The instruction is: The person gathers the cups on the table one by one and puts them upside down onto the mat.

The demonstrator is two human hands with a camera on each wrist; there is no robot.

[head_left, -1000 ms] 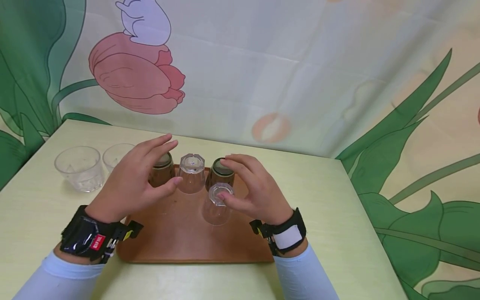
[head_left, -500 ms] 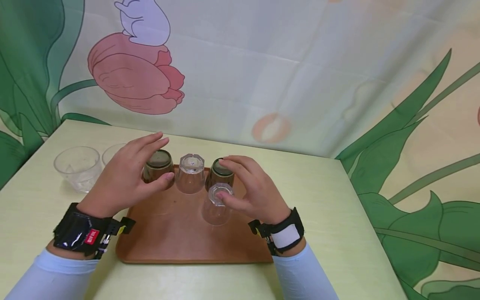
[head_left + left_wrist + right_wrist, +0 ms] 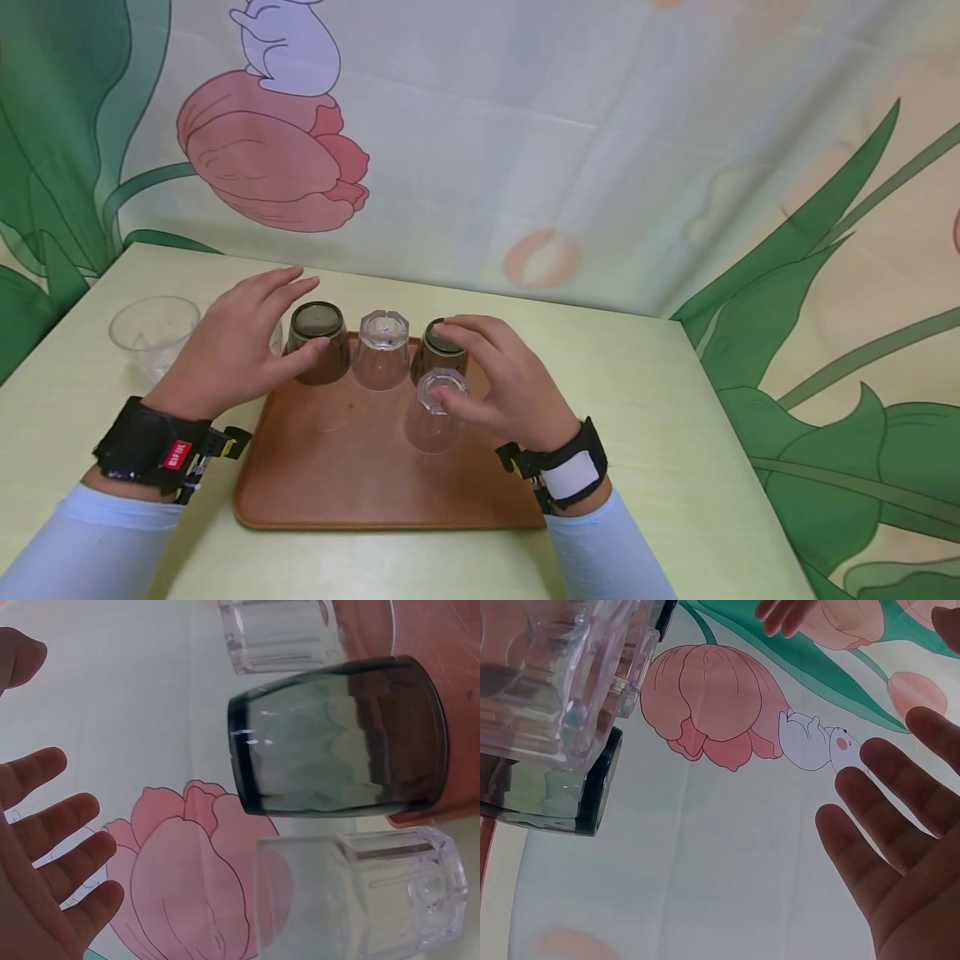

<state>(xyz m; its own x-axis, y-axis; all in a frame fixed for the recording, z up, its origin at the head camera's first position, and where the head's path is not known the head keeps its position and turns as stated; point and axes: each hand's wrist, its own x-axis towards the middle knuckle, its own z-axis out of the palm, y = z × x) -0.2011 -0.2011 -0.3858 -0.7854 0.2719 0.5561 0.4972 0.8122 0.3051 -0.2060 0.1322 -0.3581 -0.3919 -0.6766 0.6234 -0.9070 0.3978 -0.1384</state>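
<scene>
My left hand point(image 3: 234, 343) hovers left of an upside-down dark tinted glass point(image 3: 318, 364) on the brown tray point(image 3: 352, 492). Its fingers are spread, and the left wrist view shows a gap between them and the dark glass point(image 3: 330, 746). My right hand point(image 3: 512, 387) hangs with loosely extended fingers over the tray's right half, near an upside-down clear glass point(image 3: 431, 427) and a second dark glass point(image 3: 437, 360). The right wrist view shows those fingers apart from the glasses, holding nothing. Between the dark glasses stands another upside-down clear glass point(image 3: 381, 362).
Left of the tray, a clear glass point(image 3: 153, 325) stands upright on the pale table point(image 3: 645, 433). Another clear glass point(image 3: 360, 892) beside it is mostly hidden by my left hand in the head view. A printed curtain point(image 3: 465, 150) hangs behind the table.
My left hand has moved left, away from the left dark glass, which now shows more fully on the tray. My right hand has barely moved.
</scene>
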